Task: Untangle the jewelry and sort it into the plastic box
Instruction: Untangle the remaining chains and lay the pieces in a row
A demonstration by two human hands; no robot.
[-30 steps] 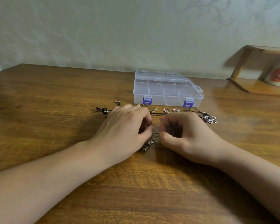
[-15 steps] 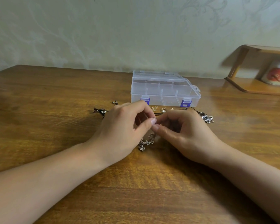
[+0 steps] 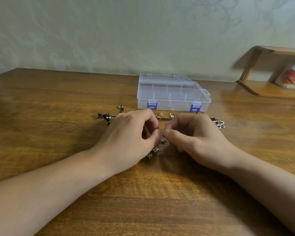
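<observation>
hands — left (image 3: 131, 135) and right (image 3: 192, 137), fingers curled | both pinch silver chain (image 3: 156, 149) | wrists low

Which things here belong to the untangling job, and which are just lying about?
Job:
silver chain, pinched by left hand and right hand
plastic box, lid closed
gold chain
black cord
flower pendant

Lying about:
wooden shelf
mug

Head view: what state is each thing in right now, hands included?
plastic box: lid shut, both purple latches down, standing on the table.
silver chain: pinched between both hands, its lower end trailing to the table.
left hand: fingers curled, pinching the chain.
right hand: fingers curled, pinching the chain.
flower pendant: lying loose on the table.
</observation>
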